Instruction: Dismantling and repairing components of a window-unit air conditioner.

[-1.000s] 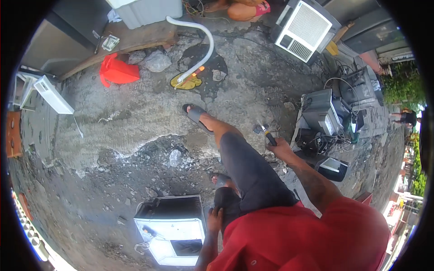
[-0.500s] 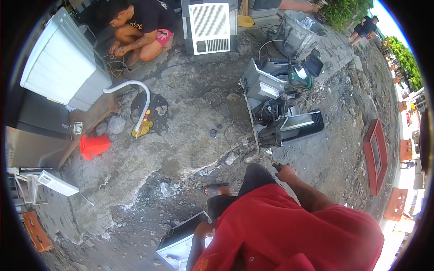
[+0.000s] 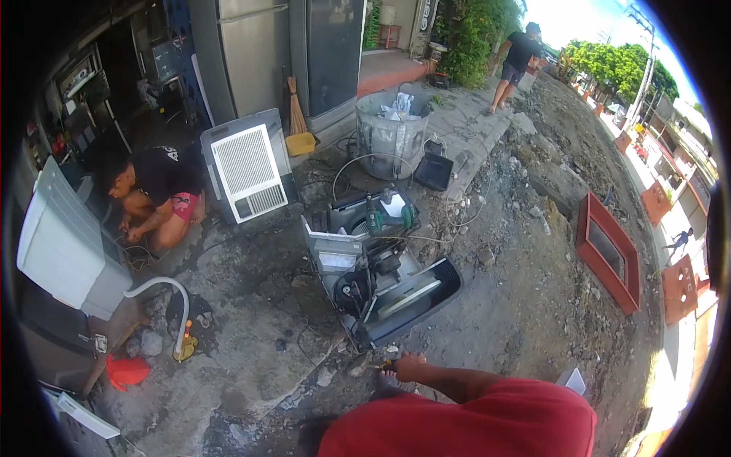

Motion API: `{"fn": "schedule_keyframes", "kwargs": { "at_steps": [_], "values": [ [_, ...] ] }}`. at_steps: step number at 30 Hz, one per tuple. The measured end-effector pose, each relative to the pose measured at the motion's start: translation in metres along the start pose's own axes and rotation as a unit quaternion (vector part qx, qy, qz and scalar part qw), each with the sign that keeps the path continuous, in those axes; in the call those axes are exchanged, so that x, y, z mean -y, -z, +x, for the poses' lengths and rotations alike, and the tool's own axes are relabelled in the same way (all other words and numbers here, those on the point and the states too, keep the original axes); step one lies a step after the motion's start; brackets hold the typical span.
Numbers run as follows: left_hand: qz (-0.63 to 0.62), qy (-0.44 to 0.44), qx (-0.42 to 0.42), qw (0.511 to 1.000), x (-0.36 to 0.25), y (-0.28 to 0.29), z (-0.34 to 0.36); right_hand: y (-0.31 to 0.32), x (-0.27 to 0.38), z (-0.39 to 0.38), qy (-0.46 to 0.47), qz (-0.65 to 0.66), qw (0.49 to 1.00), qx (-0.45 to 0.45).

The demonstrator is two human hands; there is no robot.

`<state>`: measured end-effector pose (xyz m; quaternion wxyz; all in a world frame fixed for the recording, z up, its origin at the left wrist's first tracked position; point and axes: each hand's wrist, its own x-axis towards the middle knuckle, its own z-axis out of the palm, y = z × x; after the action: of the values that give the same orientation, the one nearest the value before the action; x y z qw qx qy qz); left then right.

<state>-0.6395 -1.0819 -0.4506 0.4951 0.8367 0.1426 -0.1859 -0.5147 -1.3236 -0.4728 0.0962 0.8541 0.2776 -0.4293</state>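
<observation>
My right hand (image 3: 412, 367) is closed around what looks like a screwdriver (image 3: 387, 365) with a dark and yellow handle, low over the ground near my knee. Just ahead of it lies an opened air conditioner (image 3: 451, 283), its grey casing apart and the dark fan and motor parts showing. A green power tool (image 3: 375, 216) rests on its far part. My left hand is out of the picture; my red shirt fills the lower edge.
A white-grilled air conditioner front (image 3: 247, 169) leans against fridges. A co-worker (image 3: 156, 186) crouches at left beside a white-grey washing machine tub (image 3: 68, 236). A grey bin (image 3: 392, 141), a red frame (image 3: 609, 251) and a walking person (image 3: 519, 61) are farther off. Broken concrete surrounds the unit.
My view has tilted up and turned right, so the air conditioner sits lower and farther left. My left hand and the panel beside it have left the picture. The right hand keeps its grip.
</observation>
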Motion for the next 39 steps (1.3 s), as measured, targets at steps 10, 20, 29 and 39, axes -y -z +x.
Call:
{"fn": "schedule_keyframes", "kwargs": {
  "at_steps": [10,20,29,39],
  "values": [
    [0.083,0.164,0.081,0.980,0.009,-0.018,-0.226,0.007,-0.070,0.013,-0.005,0.201,0.980,-0.006],
    [0.094,0.218,0.105,0.966,0.089,-0.046,-0.188,0.081,-0.007,0.010,0.003,0.505,0.863,0.022],
    [-0.083,0.412,-0.177,0.890,-0.057,-0.027,-0.195,0.196,-0.030,0.141,0.023,0.381,0.920,0.085],
    [-0.046,0.315,-0.426,0.847,-0.130,0.039,-0.153,0.222,0.002,0.237,-0.161,0.349,0.891,0.241]
  ]
}}
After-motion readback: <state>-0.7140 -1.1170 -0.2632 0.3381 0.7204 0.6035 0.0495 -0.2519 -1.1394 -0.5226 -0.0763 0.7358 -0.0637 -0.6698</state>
